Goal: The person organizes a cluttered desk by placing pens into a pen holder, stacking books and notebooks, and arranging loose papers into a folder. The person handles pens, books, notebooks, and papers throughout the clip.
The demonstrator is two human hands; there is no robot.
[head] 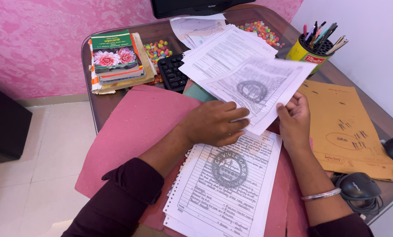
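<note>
Paper stack point(225, 184) lies beneath both hands holding a sheet point(260, 90).

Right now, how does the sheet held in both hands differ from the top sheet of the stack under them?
The held sheet is lifted off the desk, tilted and blurred; the stack's top sheet lies flat and sharp. The left hand and right hand grip the held sheet's lower edge; the left hand also overlaps the stack sheet's top. The stack sheet shows punched holes along its left edge; none are visible on the held one. Both are white printed pages bearing a round grey stamp.
</note>
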